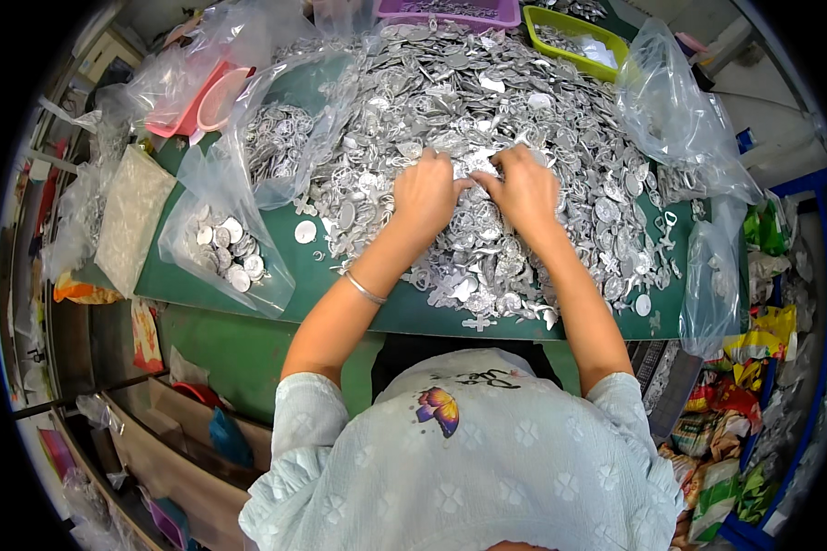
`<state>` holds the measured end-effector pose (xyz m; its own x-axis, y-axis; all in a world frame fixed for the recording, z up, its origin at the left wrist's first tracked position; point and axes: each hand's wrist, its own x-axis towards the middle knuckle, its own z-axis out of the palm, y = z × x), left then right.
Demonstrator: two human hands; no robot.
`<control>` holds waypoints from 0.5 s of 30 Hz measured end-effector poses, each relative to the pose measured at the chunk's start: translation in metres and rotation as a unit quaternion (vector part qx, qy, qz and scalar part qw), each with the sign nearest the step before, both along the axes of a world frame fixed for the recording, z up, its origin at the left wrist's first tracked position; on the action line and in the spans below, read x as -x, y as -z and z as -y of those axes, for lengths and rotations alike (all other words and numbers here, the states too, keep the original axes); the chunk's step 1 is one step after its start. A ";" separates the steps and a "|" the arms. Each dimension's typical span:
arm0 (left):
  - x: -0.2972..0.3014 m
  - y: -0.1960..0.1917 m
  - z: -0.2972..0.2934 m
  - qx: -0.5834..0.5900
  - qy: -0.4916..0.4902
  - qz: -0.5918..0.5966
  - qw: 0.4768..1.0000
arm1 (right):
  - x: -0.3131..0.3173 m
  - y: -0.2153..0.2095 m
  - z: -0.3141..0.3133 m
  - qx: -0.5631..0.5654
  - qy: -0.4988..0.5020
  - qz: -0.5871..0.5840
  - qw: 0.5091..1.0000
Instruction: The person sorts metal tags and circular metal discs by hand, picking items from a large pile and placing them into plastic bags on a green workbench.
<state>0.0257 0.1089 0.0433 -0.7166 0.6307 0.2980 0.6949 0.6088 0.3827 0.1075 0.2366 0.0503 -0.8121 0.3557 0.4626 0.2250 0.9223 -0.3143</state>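
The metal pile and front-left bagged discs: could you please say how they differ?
The pile spreads widely; the discs form a small heap. The pile lies on the table, the discs in a bag. The pile mixes shapes; the discs are mostly round. Both are silvery.

most fingertips of the left hand and right hand were hidden; fine relief on the silvery metal pieces was too small to tell. the edges cut off the purple basket and pale shirt.

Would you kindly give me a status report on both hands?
Left hand, right hand: close together at heaped metal pieces, grip unclear. Pieces spread across green table. Clear bags flank heap, none between hands.
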 end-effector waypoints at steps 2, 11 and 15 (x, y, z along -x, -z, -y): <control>0.000 -0.004 -0.002 -0.018 0.006 0.027 0.999 | 0.001 -0.005 0.001 0.062 0.004 0.037 0.997; 0.012 -0.014 0.008 -0.369 -0.001 0.531 0.762 | -0.022 -0.015 -0.052 0.057 0.114 -0.076 0.989; -0.006 -0.013 0.022 -0.439 0.056 0.786 0.430 | -0.029 -0.013 -0.030 0.402 -0.027 -0.137 0.905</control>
<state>0.0321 0.0865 0.0558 -0.4477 0.8263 -0.3419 -0.8384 -0.2550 0.4817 0.1360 0.2662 0.0635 -0.7331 0.6294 0.2577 -0.0017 0.3773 -0.9261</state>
